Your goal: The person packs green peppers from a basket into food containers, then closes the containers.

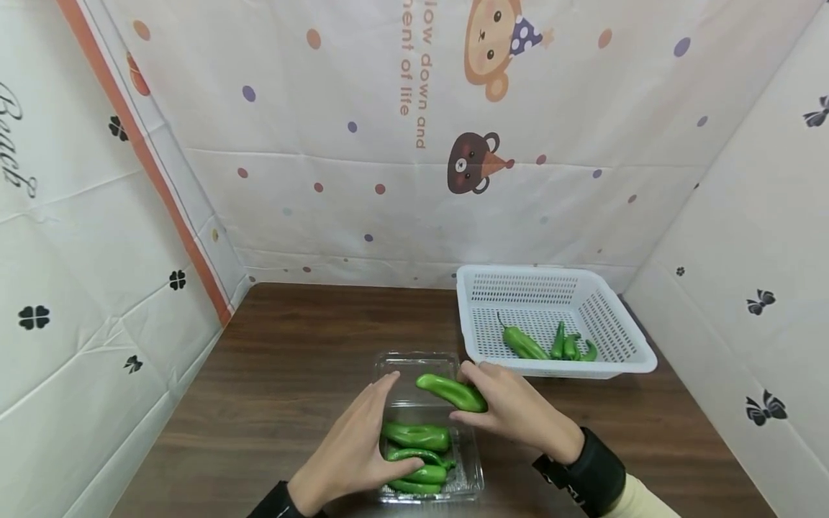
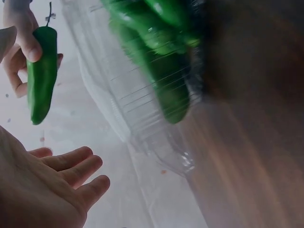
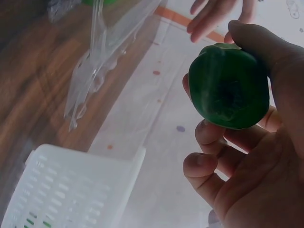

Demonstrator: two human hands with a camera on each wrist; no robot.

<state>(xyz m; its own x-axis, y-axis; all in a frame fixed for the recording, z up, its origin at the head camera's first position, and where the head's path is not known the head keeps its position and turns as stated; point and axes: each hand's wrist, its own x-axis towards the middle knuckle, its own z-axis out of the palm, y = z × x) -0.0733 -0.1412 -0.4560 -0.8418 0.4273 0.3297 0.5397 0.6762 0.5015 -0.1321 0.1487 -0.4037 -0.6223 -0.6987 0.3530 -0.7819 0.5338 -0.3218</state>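
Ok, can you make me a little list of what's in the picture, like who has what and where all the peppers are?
Right hand: holds one green pepper above the clear box
Left hand: fingers straight, resting against the left side of the clear box
Clear box: on the brown table, several green peppers inside
White basket: on the table behind and to the right of the box, a few green peppers in it
Backdrop: cloth with dots and cartoon animals

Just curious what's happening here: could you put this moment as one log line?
right hand: holds green pepper over clear tray | left hand: open beside tray | white basket: holds peppers
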